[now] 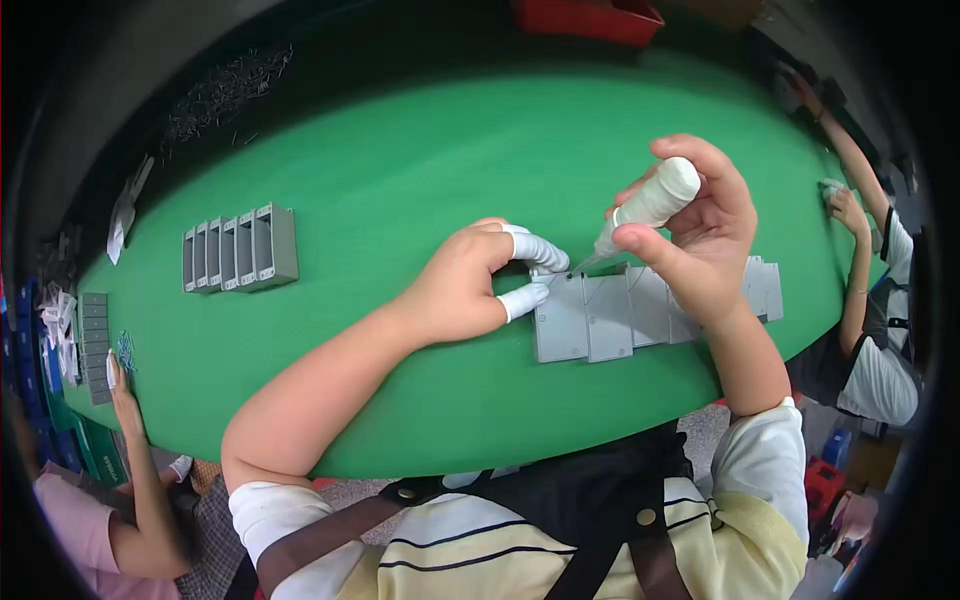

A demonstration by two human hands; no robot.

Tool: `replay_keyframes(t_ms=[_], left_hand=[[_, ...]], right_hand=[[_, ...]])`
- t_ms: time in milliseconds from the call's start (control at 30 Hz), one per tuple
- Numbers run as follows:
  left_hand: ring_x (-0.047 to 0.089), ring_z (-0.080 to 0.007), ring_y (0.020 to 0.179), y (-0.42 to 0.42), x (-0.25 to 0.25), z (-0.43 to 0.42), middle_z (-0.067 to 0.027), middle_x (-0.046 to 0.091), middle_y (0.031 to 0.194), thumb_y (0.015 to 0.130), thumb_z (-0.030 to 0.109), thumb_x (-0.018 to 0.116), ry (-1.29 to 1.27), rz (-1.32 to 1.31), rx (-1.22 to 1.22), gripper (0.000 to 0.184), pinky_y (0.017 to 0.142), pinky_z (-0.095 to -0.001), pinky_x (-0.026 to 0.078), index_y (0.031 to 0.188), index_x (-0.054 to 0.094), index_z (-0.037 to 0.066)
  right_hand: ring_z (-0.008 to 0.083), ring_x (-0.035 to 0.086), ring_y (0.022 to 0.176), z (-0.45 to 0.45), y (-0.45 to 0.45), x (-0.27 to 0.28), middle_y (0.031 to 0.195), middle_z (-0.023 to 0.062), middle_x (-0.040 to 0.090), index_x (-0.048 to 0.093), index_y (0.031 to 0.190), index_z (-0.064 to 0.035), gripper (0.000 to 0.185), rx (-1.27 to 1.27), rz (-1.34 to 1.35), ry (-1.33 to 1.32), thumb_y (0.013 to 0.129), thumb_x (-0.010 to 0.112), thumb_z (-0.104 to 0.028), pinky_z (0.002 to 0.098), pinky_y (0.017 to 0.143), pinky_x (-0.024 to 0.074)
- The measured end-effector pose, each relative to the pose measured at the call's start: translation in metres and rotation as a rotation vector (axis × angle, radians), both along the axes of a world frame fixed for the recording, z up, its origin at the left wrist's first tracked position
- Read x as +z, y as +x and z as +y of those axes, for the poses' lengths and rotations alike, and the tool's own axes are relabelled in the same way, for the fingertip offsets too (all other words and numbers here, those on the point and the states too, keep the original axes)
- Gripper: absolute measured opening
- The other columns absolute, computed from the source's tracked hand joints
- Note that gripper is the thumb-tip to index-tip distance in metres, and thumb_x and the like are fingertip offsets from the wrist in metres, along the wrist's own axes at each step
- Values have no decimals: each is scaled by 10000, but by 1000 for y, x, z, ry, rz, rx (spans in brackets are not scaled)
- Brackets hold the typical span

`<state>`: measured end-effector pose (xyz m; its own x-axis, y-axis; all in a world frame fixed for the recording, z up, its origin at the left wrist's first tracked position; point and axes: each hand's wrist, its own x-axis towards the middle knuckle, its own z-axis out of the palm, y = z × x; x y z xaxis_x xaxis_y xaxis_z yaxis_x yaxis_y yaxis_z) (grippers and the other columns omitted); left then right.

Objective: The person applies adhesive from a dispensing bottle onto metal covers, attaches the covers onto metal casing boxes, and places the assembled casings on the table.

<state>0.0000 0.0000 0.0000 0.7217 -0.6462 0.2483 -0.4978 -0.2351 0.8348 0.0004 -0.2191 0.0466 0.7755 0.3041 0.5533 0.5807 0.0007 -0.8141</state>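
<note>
Just right of the middle, a row of grey plastic boxes [652, 305] lies on the green table, its pieces slightly offset from one another. My left hand [480, 275], with white covers on thumb and fingers, grips the left end box [560, 325] at its upper left corner. In my right hand [710, 225] is a screwdriver [655, 197] whose handle is wrapped in white. Its thin tip slants down to the top edge of that box, beside small dark spots that look like screws. My left fingertips partly hide the contact spot.
Another grey box row [240, 250] stands at left, hollow sides showing. A pile of dark small parts [225, 95] lies at the far left. A red bin [590, 20] sits at the back. Co-workers' arms reach in at left [135, 430] and right [855, 170].
</note>
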Motion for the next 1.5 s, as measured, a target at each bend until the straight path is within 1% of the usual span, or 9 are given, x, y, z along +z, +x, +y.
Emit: replay_keyframes(t_ms=[367,567,667,767,967,1100,1200,1433,1500], left_hand=[[596,-249,882,-1,3,-2,-75,656,935,702,52,664,-11,23,21,258,830,-358,453,959,648,71],[596,-245,873,0,3,-3,-69,660,923,700,54,670,-13,-15,8,256,827,-352,451,955,650,71],[596,-244,864,-2,6,-3,-65,661,915,694,49,674,-11,33,32,262,823,-349,451,954,651,72],[594,-244,861,-3,6,-3,-64,660,920,694,48,681,-14,17,28,265,820,-349,451,956,652,76],[591,-245,870,0,-2,0,-63,658,934,701,57,691,-85,20,7,265,821,-356,450,961,652,82],[594,-243,875,0,-1,-1,-65,658,929,706,49,685,-51,2,0,256,819,-354,454,958,653,80],[597,-236,878,-2,5,0,-66,659,927,714,43,679,-21,32,16,241,813,-349,462,951,656,77],[592,-219,881,-2,-1,2,-71,647,912,722,49,702,-30,59,8,249,829,-335,463,966,655,64],[594,-210,887,-2,-2,0,-70,649,922,732,51,698,-35,58,5,241,833,-329,464,969,657,66]], right_hand=[[134,640,808,8,-5,17,1041,102,623,582,1075,17,453,-6,-206,-184,668,775,-33,253,683,570],[139,641,813,7,-8,18,1033,93,627,579,1074,11,444,22,-217,-196,675,767,-31,266,697,572],[137,641,822,12,-16,18,1019,92,631,585,1062,5,422,-105,-61,-132,678,760,-21,266,698,572],[140,642,799,15,-14,19,1008,87,633,589,1057,-2,412,-65,-44,-116,676,748,-4,262,694,570],[207,643,831,10,-8,29,1009,121,583,542,1072,15,476,169,-287,-405,651,765,21,297,697,529],[176,632,829,5,-7,23,1015,92,578,548,1064,-3,461,132,-76,-246,660,770,-6,276,688,539],[116,594,853,2,-7,9,1009,55,555,553,1037,-23,430,15,-126,-150,668,774,-25,251,680,564],[122,600,821,8,-16,9,986,54,540,523,1040,-18,458,-143,56,-77,656,770,21,251,658,565],[134,614,815,3,-18,13,984,64,538,508,1056,-11,467,-117,-33,-15,663,755,41,253,660,563]])
